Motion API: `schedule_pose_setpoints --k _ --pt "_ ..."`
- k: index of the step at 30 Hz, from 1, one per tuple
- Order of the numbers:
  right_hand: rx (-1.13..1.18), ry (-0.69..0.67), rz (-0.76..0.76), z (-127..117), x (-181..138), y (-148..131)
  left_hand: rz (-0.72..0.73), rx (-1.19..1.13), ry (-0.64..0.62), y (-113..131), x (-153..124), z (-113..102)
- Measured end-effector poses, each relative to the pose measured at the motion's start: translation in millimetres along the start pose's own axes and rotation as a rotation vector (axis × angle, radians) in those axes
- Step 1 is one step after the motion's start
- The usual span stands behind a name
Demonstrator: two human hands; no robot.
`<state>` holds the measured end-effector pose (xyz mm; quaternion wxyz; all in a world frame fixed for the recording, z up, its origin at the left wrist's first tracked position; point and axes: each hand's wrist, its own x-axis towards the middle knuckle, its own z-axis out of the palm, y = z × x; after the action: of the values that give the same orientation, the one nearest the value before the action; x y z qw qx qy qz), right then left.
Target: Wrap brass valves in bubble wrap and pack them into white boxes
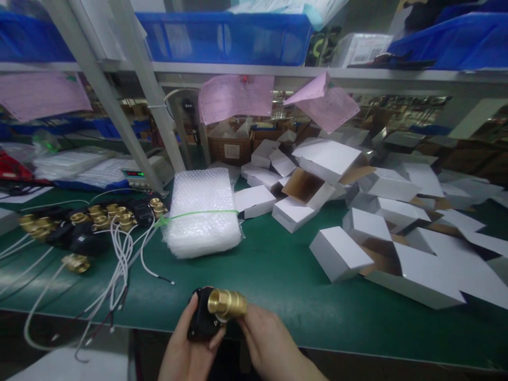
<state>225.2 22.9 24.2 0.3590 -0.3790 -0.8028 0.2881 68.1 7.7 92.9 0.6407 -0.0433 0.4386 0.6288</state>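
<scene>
Far left of the bubble-wrap bundle point(203, 212): cluster of brass valves point(95, 218) with black actuator housings, trailing white wires point(119, 264) across the green bench mat point(278, 270). One lone brass fitting point(76, 263) lying apart, nearer the bench edge. Behind them, small digital scale point(137, 174) with lit display.

Bundle itself: soft, ribbed, translucent white, tied round with a green band.

In front of the bundle, at the bench's near edge, held above it: motorized brass valve point(216, 312). Left hand point(186, 349) closed round the matte black boxy actuator, thumb up its side. Right hand point(270, 346) closed on the brass end, fingers underneath; threaded round port, shiny, pointing right. Both hands gripping the same piece.

Step in hand, judged: inspection or turning-over of a single valve just off the bench. Next move probably calls for a firm hold on the smooth heavy brass, and care of any wire hanging from the housing.

Right of the bundle: heap of white cardboard cartons point(341, 254), flat-sided, crisp-edged, some open showing brown kraft inside point(304, 185). Above, pink paper sheets point(236, 98) hanging from the shelf rail, blue plastic bins point(222, 37) on top.
</scene>
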Motion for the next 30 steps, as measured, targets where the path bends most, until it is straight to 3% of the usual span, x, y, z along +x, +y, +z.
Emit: schedule_pose_setpoints --k 3,6,9,13,17,25,30 --pt "-0.243 0.224 -0.12 2 -7 -5 -0.062 -0.153 0.031 0 8 7" --pt "-0.164 0.336 -0.29 -6 -1 -13 -0.086 -0.174 -0.006 -1 14 10" --pt "-0.025 0.338 -0.346 -10 6 -19 -0.103 -0.12 0.005 -6 16 9" --pt "0.212 0.358 -0.173 -9 12 -19 -0.119 -0.026 0.032 -19 13 6" --pt "0.373 0.311 0.08 -10 14 -18 -0.061 0.049 -0.066 -28 9 -1" --pt "0.343 0.321 0.029 -14 11 -24 0.082 0.152 -0.099 -32 -2 3" --pt "0.356 0.305 0.068 -18 14 -29 -0.011 0.117 -0.028 -30 -2 8"
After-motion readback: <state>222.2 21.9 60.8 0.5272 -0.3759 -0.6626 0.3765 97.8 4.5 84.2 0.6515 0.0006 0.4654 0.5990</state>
